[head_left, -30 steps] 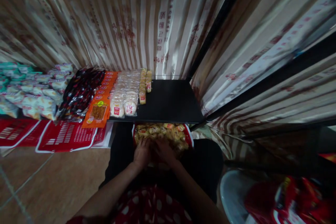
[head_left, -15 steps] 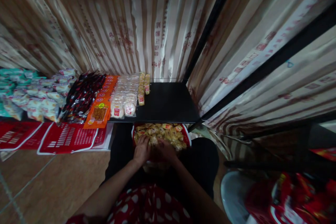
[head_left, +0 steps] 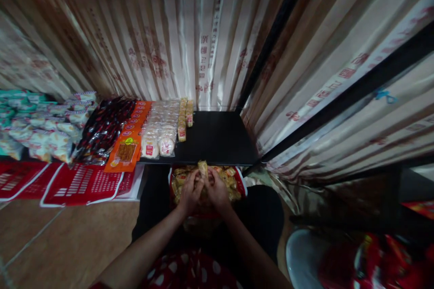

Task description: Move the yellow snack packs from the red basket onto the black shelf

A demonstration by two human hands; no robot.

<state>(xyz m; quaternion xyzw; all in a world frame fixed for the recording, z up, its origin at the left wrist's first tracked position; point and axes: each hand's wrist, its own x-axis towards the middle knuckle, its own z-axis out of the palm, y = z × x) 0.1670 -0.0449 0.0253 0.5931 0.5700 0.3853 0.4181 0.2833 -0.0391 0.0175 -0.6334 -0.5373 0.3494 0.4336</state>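
Note:
Between my two hands stands a small gold-wrapped snack packet [head_left: 202,169], pinched upright above a red basket [head_left: 242,186] on my lap. My left hand [head_left: 191,190] has its fingers closed on the packet's left side. From the right, my right hand [head_left: 217,190] grips the same packet. More gold-wrapped packets [head_left: 230,179] fill the basket around and beneath the hands. Just beyond the basket, two short rows of matching gold packets [head_left: 183,119] line the black shelf [head_left: 220,137]. Part of the basket's contents is hidden by my hands.
Left of the gold rows lie white round packaged cakes [head_left: 158,140], an orange snack bag [head_left: 125,146], dark packets [head_left: 103,133] and white bags [head_left: 50,142]. Red baskets [head_left: 83,183] sit below the shelf. A black pole [head_left: 271,40] rises before the curtain [head_left: 152,31]. A grey tub [head_left: 301,257] stands right.
My hands were low among the packets in the basket. Now they are raised slightly and together, holding one gold packet upright. The camera view has tilted slightly.

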